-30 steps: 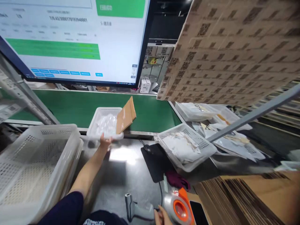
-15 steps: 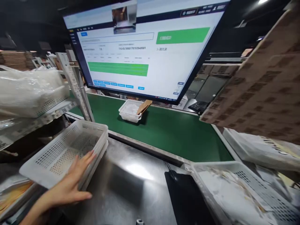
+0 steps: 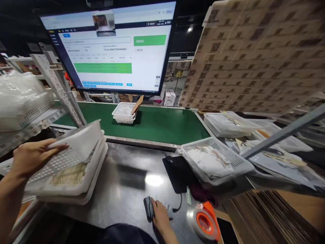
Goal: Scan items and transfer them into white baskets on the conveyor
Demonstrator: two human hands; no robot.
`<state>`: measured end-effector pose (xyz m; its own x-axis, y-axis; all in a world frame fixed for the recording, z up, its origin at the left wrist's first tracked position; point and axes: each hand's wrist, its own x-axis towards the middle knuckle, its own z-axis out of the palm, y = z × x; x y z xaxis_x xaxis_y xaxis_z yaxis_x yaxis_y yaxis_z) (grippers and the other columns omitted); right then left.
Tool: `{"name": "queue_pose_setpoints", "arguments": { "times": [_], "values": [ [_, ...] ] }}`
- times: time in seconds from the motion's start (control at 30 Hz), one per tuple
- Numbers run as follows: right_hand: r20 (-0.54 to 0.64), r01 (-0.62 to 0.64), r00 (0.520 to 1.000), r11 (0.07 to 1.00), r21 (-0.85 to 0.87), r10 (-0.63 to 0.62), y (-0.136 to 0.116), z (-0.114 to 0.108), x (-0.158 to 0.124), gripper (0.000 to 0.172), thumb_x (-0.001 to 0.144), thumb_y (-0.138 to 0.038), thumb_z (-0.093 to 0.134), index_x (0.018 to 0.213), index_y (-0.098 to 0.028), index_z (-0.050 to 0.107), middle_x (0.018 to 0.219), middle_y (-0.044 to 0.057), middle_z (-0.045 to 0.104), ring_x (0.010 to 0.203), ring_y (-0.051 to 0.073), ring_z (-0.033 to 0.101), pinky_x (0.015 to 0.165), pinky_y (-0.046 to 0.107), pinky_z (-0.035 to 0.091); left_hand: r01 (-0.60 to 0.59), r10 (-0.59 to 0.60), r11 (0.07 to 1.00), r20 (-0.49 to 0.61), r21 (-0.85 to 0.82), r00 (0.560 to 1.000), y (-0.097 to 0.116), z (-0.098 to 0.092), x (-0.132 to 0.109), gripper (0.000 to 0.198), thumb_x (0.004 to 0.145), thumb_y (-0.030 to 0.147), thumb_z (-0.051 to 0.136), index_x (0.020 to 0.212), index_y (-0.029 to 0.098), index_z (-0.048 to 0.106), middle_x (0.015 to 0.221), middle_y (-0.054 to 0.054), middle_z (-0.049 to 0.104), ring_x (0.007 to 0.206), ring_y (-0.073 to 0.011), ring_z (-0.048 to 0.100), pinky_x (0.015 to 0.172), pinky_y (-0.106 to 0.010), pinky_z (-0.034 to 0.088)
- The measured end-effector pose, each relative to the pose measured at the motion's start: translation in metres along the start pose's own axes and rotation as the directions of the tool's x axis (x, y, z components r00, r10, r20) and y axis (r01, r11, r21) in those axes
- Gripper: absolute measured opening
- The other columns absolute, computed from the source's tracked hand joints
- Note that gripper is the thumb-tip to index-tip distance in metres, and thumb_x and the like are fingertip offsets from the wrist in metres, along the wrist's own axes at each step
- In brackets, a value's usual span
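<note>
The right hand (image 3: 161,217) curls narrowly around what looks like a grey handheld barcode scanner (image 3: 148,208) on the dark steel bench (image 3: 129,200). The left hand (image 3: 31,157), fingers spread, grips the tilted rim of a stacked white perforated plastic crate (image 3: 78,142). Beyond, a white basket (image 3: 124,117) sits on the green conveyor belt (image 3: 165,127).

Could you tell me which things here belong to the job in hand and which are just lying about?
In use: left hand, stacked white crates, right hand, handheld scanner.
Lying about: tape roll, conveyor crate, flattened cardboard.
</note>
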<state>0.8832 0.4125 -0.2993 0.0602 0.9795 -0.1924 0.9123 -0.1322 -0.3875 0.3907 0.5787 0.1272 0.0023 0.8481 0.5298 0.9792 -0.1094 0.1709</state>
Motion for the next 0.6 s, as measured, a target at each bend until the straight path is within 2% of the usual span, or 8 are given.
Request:
{"name": "queue_pose_setpoints", "arguments": {
  "times": [0.07,0.13,0.2,0.27,0.37,0.43,0.53,0.6],
  "values": [
    [0.018,-0.055,0.998,0.998,0.017,0.055,-0.006,-0.007,0.001,0.085,0.071,-0.004,0.054,0.153,-0.021,0.070,0.138,0.014,0.076,0.134,0.034,0.071,0.118,0.041,0.053,-0.193,0.194,0.980,0.012,-0.054,0.981,0.066,-0.001,-0.010,0.046,0.104,0.061,0.059,0.096,0.023,0.085,0.070,0.003,0.073,0.066,-0.0168,0.067,0.063,-0.024,0.040],
    [-0.007,-0.088,0.996,0.995,0.050,0.089,-0.006,-0.014,0.001,0.080,0.074,-0.008,0.053,0.152,-0.018,0.067,0.137,0.016,0.074,0.134,0.033,0.070,0.118,0.041,0.052,-0.428,0.439,0.897,0.113,-0.112,0.891,0.134,0.028,-0.032,0.039,0.103,0.048,0.070,0.076,0.021,0.076,0.069,0.000,0.073,0.063,-0.0166,0.064,0.064,-0.028,0.039],
    [-0.101,-0.080,0.990,0.982,0.173,0.098,0.002,-0.022,-0.002,0.074,0.073,-0.018,0.054,0.146,-0.015,0.067,0.134,0.019,0.074,0.133,0.036,0.070,0.116,0.045,0.053,-0.520,0.531,0.847,0.196,-0.110,0.824,0.190,0.081,-0.055,0.036,0.097,0.044,0.082,0.072,0.019,0.072,0.071,-0.004,0.075,0.071,-0.0214,0.071,0.068,-0.031,0.041],
    [-0.239,-0.026,0.963,0.928,0.373,0.123,0.013,-0.032,-0.006,0.065,0.070,-0.032,0.057,0.131,-0.015,0.068,0.125,0.019,0.075,0.125,0.040,0.072,0.111,0.050,0.056,-0.581,0.615,0.787,0.349,-0.208,0.708,0.224,0.144,-0.076,0.027,0.101,0.042,0.080,0.090,0.018,0.079,0.087,-0.009,0.082,0.087,-0.0255,0.077,0.077,-0.033,0.047],
    [-0.393,0.004,0.881,0.828,0.561,0.262,0.031,-0.051,-0.017,0.058,0.066,-0.053,0.061,0.115,-0.021,0.063,0.109,0.015,0.075,0.110,0.043,0.075,0.100,0.056,0.061,-0.523,0.607,0.785,0.585,-0.333,0.538,0.237,0.222,-0.117,0.029,0.106,0.043,0.074,0.107,0.015,0.081,0.108,-0.018,0.084,0.103,-0.0314,0.080,0.091,-0.040,0.053],
    [-0.433,-0.045,0.807,0.773,0.633,0.402,0.037,-0.066,-0.025,0.062,0.062,-0.063,0.066,0.111,-0.024,0.061,0.100,0.013,0.075,0.101,0.045,0.075,0.092,0.060,0.063,-0.467,0.567,0.810,0.676,-0.354,0.470,0.234,0.246,-0.148,0.023,0.107,0.036,0.071,0.108,0.016,0.082,0.112,-0.019,0.084,0.108,-0.0327,0.081,0.090,-0.042,0.057],
    [-0.425,-0.044,0.769,0.704,0.709,0.477,0.035,-0.090,-0.035,0.062,0.055,-0.065,0.078,0.102,-0.028,0.060,0.092,0.016,0.075,0.090,0.048,0.075,0.083,0.064,0.063,-0.419,0.518,0.837,0.754,-0.351,0.403,0.222,0.239,-0.169,0.018,0.092,0.030,0.086,0.104,0.016,0.084,0.107,-0.020,0.084,0.108,-0.0375,0.082,0.083,-0.043,0.061],
    [-0.449,0.003,0.784,0.720,0.694,0.430,0.026,-0.107,-0.036,0.055,0.059,-0.064,0.083,0.095,-0.029,0.060,0.091,0.017,0.076,0.088,0.046,0.076,0.081,0.061,0.064,-0.347,0.488,0.867,0.747,-0.358,0.451,0.203,0.216,-0.145,0.032,0.083,0.032,0.094,0.111,0.019,0.085,0.111,-0.017,0.084,0.111,-0.0387,0.081,0.086,-0.043,0.062]
  ]
}}
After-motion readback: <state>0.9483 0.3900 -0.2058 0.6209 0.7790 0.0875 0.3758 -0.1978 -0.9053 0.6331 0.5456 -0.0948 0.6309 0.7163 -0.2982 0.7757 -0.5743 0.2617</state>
